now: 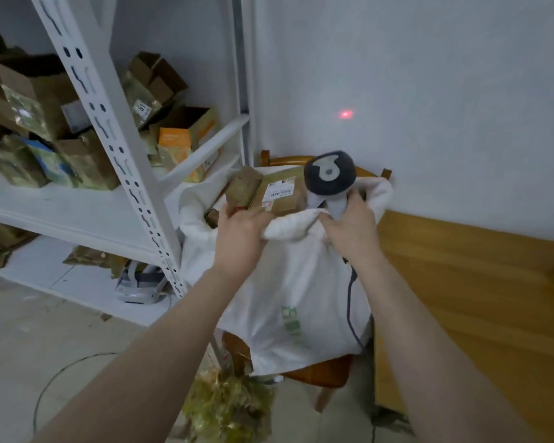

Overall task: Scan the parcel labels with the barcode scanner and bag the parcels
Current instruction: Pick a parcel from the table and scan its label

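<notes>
White bag (288, 282) | left hand (240, 231) grips rim | right hand (352, 231) grips scanner (329, 174)

In the middle of the frame a white bag (288, 282) sits on a wooden chair (320, 374). The left grip (240, 231) clutches the bag's front rim, just beside a small brown parcel (245, 187). The right grip (352, 225) holds the barcode scanner (330, 174) by its handle over the bag's mouth, its cable (349, 302) hanging down. A labelled cardboard parcel (282, 193) lies inside. A red dot (346, 114) glows on the wall (429, 75) above.
</notes>
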